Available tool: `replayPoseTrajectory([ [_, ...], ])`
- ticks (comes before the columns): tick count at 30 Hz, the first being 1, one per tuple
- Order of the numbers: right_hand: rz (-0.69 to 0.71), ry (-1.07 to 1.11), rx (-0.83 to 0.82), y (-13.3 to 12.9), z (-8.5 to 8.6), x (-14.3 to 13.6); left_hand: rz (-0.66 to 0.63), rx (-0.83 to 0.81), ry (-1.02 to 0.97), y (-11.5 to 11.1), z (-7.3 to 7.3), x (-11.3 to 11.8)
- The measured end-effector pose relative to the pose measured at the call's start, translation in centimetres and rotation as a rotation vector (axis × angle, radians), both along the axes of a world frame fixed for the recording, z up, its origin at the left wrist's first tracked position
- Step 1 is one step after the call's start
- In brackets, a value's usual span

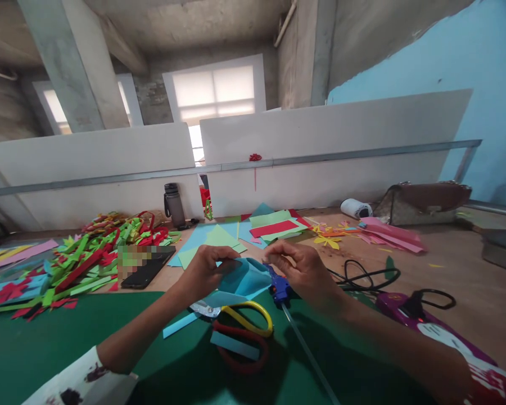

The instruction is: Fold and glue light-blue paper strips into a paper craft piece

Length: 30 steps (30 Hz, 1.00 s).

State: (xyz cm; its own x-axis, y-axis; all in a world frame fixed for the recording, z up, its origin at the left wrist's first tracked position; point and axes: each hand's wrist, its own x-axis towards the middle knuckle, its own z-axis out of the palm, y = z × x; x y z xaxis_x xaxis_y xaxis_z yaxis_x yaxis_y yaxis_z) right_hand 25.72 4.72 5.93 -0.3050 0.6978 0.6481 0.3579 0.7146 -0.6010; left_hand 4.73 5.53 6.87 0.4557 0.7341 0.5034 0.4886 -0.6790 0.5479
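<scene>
My left hand is closed, thumb and fingers pinching the left edge of a curved light blue sheet, paper or felt. My right hand is closed in a pinch at the sheet's right end; what lies between its fingertips is hidden. Just below that hand is a blue glue gun, with a clear glue stick sticking out of its back. Scissors with one yellow and one red handle loop lie below the sheet. Blue strips rest by them, one across the red loop.
A green mat covers the near table. Left are a pile of coloured strips, a phone and a bottle. Coloured sheets lie behind my hands. Right are black cables, a purple power strip and a handbag.
</scene>
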Motion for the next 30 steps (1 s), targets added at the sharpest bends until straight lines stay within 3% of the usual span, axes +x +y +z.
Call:
replayPoseTrajectory([
  [7,-0.058,-0.028,0.011,-0.9,0.0,0.0,-0.017,-0.116,-0.001,-0.5,-0.5,0.0],
  [13,-0.076,0.018,0.093,-0.7,-0.3,0.0,0.178,-0.059,-0.083,-0.7,-0.7,0.8],
  [18,-0.081,0.028,0.161,-0.1,-1.4,-0.1,0.209,-0.351,-0.384,0.1,-1.4,1.1],
  [23,-0.062,-0.214,0.490,-0.3,-2.1,-0.5,0.153,-0.564,-0.619,0.8,-2.2,1.0],
  [26,-0.066,-0.345,0.642,-0.4,-2.3,-0.8,0.166,-0.686,-0.683,0.8,-2.3,1.1],
  [30,-0.110,-0.401,0.642,-0.1,-2.6,-1.0,0.172,-0.752,-0.687,0.6,-2.5,1.5],
])
